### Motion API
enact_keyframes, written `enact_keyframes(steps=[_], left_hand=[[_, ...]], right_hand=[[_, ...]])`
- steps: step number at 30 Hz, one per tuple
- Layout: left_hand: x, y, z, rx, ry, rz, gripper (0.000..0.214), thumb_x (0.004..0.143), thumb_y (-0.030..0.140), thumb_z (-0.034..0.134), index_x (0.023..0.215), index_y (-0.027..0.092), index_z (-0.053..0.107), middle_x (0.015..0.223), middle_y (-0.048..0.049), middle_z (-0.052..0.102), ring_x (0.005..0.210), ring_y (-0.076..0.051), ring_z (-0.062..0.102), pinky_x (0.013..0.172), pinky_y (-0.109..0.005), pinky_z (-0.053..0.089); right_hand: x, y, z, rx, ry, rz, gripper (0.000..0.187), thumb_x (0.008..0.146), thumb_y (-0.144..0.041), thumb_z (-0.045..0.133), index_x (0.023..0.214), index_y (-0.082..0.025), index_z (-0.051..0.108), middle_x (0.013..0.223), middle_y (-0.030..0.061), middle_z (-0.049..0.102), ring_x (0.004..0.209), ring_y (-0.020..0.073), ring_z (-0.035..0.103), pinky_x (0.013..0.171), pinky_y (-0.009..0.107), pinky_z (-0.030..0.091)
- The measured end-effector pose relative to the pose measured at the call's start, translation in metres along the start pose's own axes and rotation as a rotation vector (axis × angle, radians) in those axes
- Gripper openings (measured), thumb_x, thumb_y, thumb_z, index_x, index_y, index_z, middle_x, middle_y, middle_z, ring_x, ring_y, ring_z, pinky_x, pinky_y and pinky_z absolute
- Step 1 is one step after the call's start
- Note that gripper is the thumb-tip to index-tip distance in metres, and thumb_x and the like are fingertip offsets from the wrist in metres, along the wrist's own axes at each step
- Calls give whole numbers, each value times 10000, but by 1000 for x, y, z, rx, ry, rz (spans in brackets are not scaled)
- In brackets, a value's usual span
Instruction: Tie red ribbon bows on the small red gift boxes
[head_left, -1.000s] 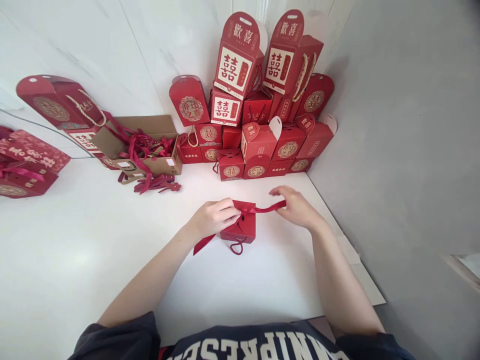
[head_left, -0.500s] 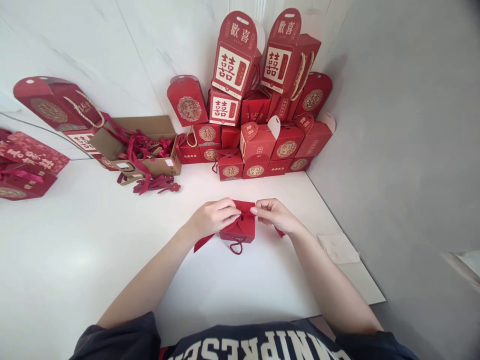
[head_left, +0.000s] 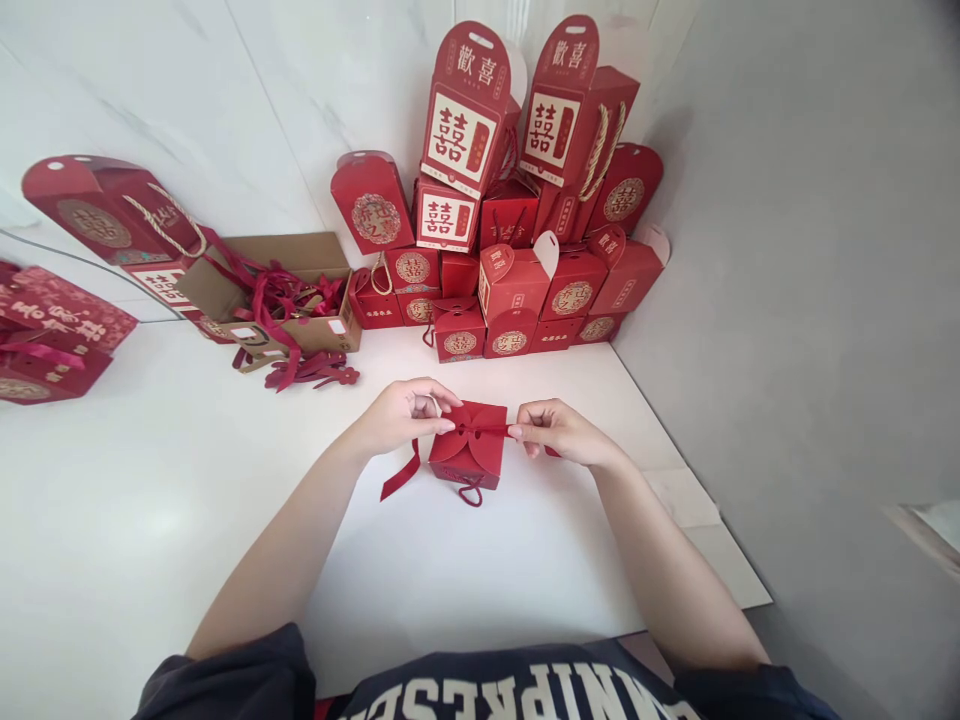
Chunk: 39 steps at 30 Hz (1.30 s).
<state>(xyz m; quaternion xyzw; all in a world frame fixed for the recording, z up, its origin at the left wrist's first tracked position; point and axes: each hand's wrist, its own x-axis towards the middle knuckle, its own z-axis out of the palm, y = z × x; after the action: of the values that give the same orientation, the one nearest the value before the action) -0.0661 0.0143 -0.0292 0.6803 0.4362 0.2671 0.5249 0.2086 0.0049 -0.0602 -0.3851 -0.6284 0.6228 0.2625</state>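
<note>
Pinching a red ribbon with both hands, the person held it straight across the top of a small red gift box. The left hand was curled, and its fingertips gripped the ribbon at the left side of the box. The right hand held the ribbon at the right side of the box, pinched between thumb and finger. Both hands were closed on the ribbon, and neither had let go.

The box sat on the white worktop, right between the two hands. Its red top flaps were folded together. A long ribbon end stuck out at the left of the box, and a little cord loop lay at its front.

Farther away, a big pile of red boxes stood in the corner of the worktop, with two tall red gift bags on top. To the left, a brown cardboard box was full of loose red ribbons. Some red paper cut-outs lay just in front of it. At the bottom of the view was the person's dark shirt, with white letters on it.
</note>
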Motion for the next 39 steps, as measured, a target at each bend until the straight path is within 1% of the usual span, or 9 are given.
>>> enact_keyframes(steps=[5, 8, 12, 18, 24, 27, 32, 34, 39], left_hand=[[-3, 7, -7, 3, -65, -155, 309, 722, 309, 774, 951, 169, 621, 708, 19, 593, 642, -91, 569, 612, -209, 466], [-6, 10, -12, 38, -70, -261, 311, 745, 418, 741, 866, 167, 604, 678, 27, 563, 535, -73, 523, 508, -194, 427], [-8, 12, -20, 142, -154, -383, 407, 800, 538, 637, 695, 146, 594, 531, 35, 478, 417, -59, 415, 408, -189, 314], [-6, 7, -25, 88, -286, -281, 333, 765, 452, 699, 657, 146, 623, 559, 27, 506, 533, -81, 484, 524, -191, 410], [-5, 1, -32, 78, -352, -279, 315, 807, 433, 673, 690, 140, 684, 658, -22, 634, 608, -94, 557, 570, -190, 440], [-6, -2, -37, 67, -434, -285, 266, 822, 399, 669, 767, 144, 722, 720, -46, 684, 663, -111, 609, 619, -196, 476], [-8, -6, -46, 49, -572, -314, 242, 806, 375, 694, 798, 140, 753, 694, -60, 684, 595, -114, 603, 559, -204, 478], [-8, -4, -46, 33, -565, -229, 241, 792, 377, 707, 786, 143, 767, 792, -82, 694, 635, -122, 609, 579, -216, 492], [-9, 7, -36, -26, -449, 3, 213, 802, 355, 702, 795, 162, 791, 1230, -154, 627, 1001, -229, 642, 804, -276, 534]], right_hand=[[0, 2, -5, -46, -85, 19, 368, 825, -493, 663, 679, -164, 590, 566, -11, 597, 506, 85, 412, 507, 244, 265], [1, 1, -2, -42, -142, 41, 407, 866, -546, 587, 740, -160, 614, 647, 12, 649, 492, 81, 383, 499, 250, 249], [3, -1, 4, -24, -103, -2, 485, 900, -599, 491, 753, -155, 622, 641, 26, 634, 546, 109, 456, 524, 258, 283], [3, 4, 6, -28, -50, -38, 384, 856, -515, 610, 698, -166, 591, 615, -8, 579, 529, 91, 408, 519, 248, 275], [1, 5, -1, -91, -74, -18, 371, 858, -493, 607, 689, -164, 609, 603, -11, 554, 543, 98, 401, 524, 253, 286], [1, 6, -3, -87, -81, -26, 353, 862, -470, 610, 688, -162, 608, 609, -10, 561, 552, 98, 407, 530, 251, 281], [3, 10, -3, -54, -105, -34, 345, 870, -450, 611, 687, -159, 605, 624, -5, 575, 580, 100, 433, 548, 248, 289], [4, 10, -3, -43, -109, -33, 353, 864, -468, 613, 695, -158, 605, 625, -4, 579, 574, 100, 430, 541, 248, 282], [7, 11, 0, -22, -106, -21, 377, 851, -512, 614, 723, -157, 605, 625, -5, 581, 534, 89, 391, 514, 245, 263]])
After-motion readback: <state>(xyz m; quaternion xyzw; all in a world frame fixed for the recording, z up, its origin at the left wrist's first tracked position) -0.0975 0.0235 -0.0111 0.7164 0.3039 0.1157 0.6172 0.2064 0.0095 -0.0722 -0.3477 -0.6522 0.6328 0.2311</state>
